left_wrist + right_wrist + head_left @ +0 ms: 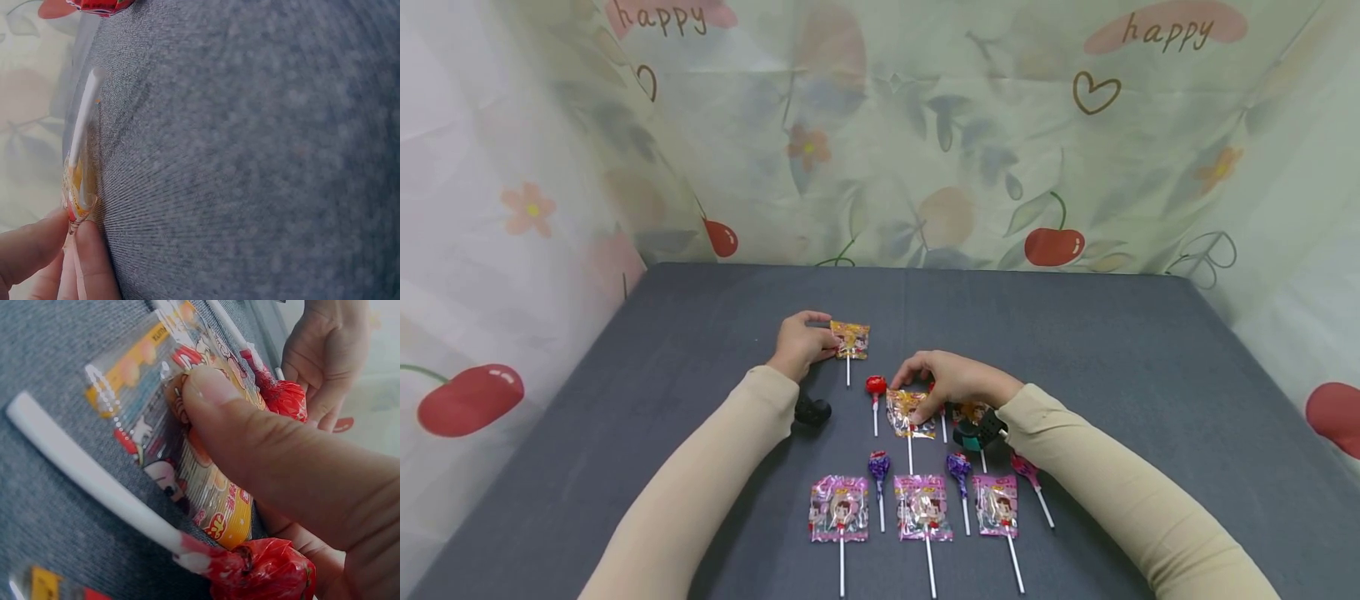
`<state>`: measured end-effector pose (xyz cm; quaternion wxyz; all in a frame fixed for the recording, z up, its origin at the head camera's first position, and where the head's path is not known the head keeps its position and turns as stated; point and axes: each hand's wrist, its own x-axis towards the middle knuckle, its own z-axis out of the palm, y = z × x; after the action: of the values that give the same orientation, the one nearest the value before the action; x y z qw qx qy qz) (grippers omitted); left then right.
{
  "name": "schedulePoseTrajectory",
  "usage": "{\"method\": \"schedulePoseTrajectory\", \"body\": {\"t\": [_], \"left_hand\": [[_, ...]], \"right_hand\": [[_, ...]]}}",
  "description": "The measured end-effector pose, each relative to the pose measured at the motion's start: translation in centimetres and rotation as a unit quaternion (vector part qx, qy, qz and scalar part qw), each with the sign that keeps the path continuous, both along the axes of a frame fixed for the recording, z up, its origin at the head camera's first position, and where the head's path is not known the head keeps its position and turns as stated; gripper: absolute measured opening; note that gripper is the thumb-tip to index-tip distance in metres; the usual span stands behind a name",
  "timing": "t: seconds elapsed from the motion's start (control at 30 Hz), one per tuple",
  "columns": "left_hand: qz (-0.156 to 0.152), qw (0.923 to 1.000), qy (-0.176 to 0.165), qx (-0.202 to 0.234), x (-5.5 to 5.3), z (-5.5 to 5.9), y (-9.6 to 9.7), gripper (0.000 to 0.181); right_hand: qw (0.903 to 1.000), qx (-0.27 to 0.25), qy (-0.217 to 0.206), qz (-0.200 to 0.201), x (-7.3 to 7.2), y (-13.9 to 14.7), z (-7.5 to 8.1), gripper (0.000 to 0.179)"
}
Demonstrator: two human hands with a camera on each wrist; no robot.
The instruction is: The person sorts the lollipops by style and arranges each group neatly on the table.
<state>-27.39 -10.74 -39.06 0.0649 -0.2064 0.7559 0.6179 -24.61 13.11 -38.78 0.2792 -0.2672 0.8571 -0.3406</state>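
At the far left of the group, my left hand [803, 343] pinches the edge of an orange-wrapped lollipop [852, 337]; its white stick points toward me. In the left wrist view, thumb and fingers grip the clear wrapper edge-on. My right hand [955, 377] holds a second orange-wrapped lollipop [904, 408] at the middle of the table, the thumb lying over its printed wrapper [156, 425]. Red ball lollipops lie on both sides of it, one on the left [876, 385] and one [943, 427] partly under the hand. A third orange-wrapped lollipop [972, 412] is partly hidden by the right wrist.
Nearer me lie three pink-wrapped flat lollipops [840, 508] in a row, with two purple ball lollipops [878, 467] between them. A dark pink lollipop [1024, 468] lies beside the right forearm. The grey table [1037, 325] meets a patterned curtain [895, 167] at the back.
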Motion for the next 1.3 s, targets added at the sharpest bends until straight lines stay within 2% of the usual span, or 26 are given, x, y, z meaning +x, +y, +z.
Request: {"method": "schedulePoseTrajectory", "body": {"t": [0.2, 0.4, 0.6, 0.93, 1.3], "left_hand": [[-0.006, 1.0, 0.0, 0.006, 0.01, 0.08, -0.06, 0.049], [-0.045, 0.9989, -0.007, 0.012, 0.19, 0.34, -0.47, 0.051], [-0.083, 0.9965, 0.003, -0.009, 0.35, 0.27, -0.67, 0.048], [-0.098, 0.9906, 0.031, -0.09, 0.88, 0.16, -0.35, 0.042], [-0.102, 0.9888, 0.026, -0.106, 0.77, 0.16, -0.23, 0.039]], "right_hand": [[1.0, -0.001, -0.002, 0.0, -0.03, -0.02, 0.11, 0.043], [1.0, 0.007, -0.003, -0.005, -0.12, 0.0, 0.09, 0.042], [0.9999, 0.008, -0.005, -0.008, 0.04, -0.07, 0.3, 0.042], [1.0, -0.003, -0.007, -0.005, -0.13, -0.18, 0.06, 0.043], [1.0, 0.0, -0.004, -0.001, -0.04, -0.13, 0.31, 0.043]]}}
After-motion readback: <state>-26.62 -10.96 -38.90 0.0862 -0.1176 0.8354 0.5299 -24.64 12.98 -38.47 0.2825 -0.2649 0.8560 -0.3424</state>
